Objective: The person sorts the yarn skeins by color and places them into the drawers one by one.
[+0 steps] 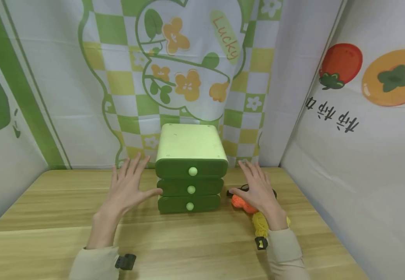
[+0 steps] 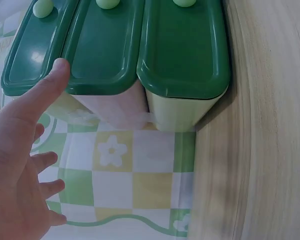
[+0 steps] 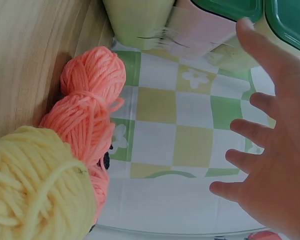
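Observation:
A small green drawer cabinet (image 1: 191, 146) with three dark green drawer fronts and round pale knobs stands at the back of the table, its drawers closed. To its left my left hand (image 1: 127, 190) is spread, fingers straight, the thumb close to the middle drawer front; whether it touches is unclear. On the other side my right hand (image 1: 256, 188) is held with fingers extended, apart from the cabinet and holding nothing. Beneath and beside the right hand lie an orange yarn skein (image 3: 85, 97) and a yellow yarn skein (image 3: 37, 185).
The wooden table (image 1: 174, 245) reaches back to a checked, flower-printed curtain (image 1: 118, 77). A white printed wall cloth (image 1: 360, 163) closes the right side. Something black (image 1: 229, 193), partly hidden, lies behind the orange yarn.

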Demonstrator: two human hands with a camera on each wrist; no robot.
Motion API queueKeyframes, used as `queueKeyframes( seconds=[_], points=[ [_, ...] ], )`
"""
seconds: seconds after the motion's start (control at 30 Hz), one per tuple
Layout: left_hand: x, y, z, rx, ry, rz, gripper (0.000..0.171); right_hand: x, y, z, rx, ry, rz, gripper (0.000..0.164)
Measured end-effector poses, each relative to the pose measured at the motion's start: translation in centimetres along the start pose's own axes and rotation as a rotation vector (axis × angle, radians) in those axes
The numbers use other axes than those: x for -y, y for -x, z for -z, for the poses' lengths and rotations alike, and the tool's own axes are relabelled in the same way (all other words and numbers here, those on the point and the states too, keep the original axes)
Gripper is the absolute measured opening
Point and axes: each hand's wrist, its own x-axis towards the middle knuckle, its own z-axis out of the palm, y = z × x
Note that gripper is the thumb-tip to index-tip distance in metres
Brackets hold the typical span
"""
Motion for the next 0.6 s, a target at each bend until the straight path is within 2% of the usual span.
queueKeyframes(
  seconds=[0.17,0.37,0.6],
  points=[
    [-0.17,-0.12,0.31,0.009,0.028,0.009,0.108,0.07,-0.18,0.15,-0.063,-0.015,0.031,0.082],
    [-0.24,-0.26,0.43,-0.006,0.043,-0.012,0.105,0.19,-0.39,0.17,-0.17,-0.03,0.067,0.068],
    [-0.33,-0.32,0.53,0.005,0.067,-0.025,0.102,0.47,-0.31,0.17,-0.285,-0.041,0.106,0.058]
  ],
)
